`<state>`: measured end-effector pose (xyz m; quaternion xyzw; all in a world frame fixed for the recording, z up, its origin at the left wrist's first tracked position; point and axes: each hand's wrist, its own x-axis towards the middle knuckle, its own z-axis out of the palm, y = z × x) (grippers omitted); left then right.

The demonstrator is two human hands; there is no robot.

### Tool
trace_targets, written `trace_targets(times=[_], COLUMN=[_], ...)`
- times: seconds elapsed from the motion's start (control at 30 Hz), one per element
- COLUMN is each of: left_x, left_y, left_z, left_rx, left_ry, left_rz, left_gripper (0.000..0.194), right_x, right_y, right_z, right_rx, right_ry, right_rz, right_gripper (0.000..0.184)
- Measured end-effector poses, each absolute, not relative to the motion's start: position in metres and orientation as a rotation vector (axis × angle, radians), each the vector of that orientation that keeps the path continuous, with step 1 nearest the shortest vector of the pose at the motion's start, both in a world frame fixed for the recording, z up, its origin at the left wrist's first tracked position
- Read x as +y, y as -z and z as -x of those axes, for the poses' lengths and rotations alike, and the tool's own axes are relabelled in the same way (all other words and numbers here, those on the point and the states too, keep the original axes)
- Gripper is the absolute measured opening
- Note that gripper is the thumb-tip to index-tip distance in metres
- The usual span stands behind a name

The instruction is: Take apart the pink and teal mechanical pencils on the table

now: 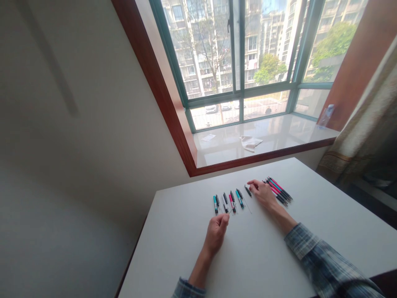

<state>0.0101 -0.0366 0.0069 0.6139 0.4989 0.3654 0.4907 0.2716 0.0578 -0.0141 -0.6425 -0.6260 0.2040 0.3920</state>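
Observation:
My left hand [218,231] is closed in a pinch on a thin, pale stick that looks like a pen refill [232,209]; its tip points up and right over the pen parts. My right hand [262,193] has its index finger stretched out and its fingertips beside a short black pen part [247,191]. Between the hands runs a row of pen pieces: a teal barrel [215,203], a pink and black barrel [232,203], another teal barrel [239,199], and several black parts. A thin clear refill [248,206] lies at the row's right end.
Right of my right hand lies a bundle of several pink, teal and black pens [281,191] on the white table [263,256]. Behind the table, the window sill [217,156] bears a white cloth [250,143] and a clear bottle [325,116]. A curtain [356,136] hangs at right.

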Motion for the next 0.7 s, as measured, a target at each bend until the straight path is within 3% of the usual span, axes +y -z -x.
trace_targets(times=[0.53,0.7], left_x=[-0.037,-0.038], left_y=[-0.001,-0.003], left_z=[-0.011,-0.014], left_rx=[1.152,1.130], left_ry=[-0.939,-0.951], left_rz=[-1.385,-1.284], left_gripper=[0.057,0.058], right_x=[0.046,0.024], right_y=[-0.001,-0.016], right_z=[-0.273,-0.247], right_rx=[-1.535,-1.564], right_ry=[-0.553,-1.167], right_rz=[1.557,1.054], right_gripper=[0.026,0.033])
